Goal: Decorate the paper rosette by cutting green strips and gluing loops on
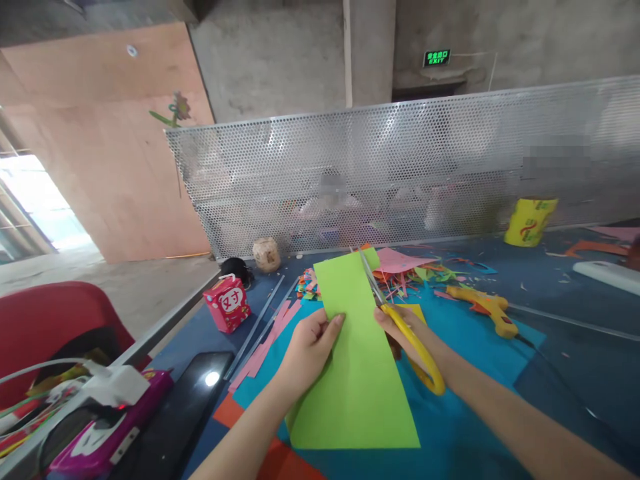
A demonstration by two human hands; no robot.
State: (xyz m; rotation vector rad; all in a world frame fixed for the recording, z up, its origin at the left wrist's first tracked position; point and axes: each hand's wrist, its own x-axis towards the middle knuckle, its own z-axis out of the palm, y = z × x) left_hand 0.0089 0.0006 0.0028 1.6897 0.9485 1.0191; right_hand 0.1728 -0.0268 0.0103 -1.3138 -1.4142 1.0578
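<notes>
My left hand (311, 347) pinches the green paper (360, 383) by its left edge, thumb on top. My right hand (425, 339) is wrapped around the yellow-handled scissors (407, 331), whose blades seem, through slight blur, to meet the paper's right edge. Blue paper (457, 333) lies beneath.

The worktop (575, 303) extends before the perforated screen (425, 147). At centre, the paper sheet (357, 373) is between the left hand (310, 340) and the right hand (425, 335), over the base sheet (483, 347); the scissors (399, 321) are at its right edge. To the right, the glue gun (489, 310) lies on the base sheet, with the cylinder (530, 223) farther back. To the left are the paper strips (266, 347), then the carton (227, 305); nearer lies the phone (175, 403), with the power strip (103, 437) on its left.
</notes>
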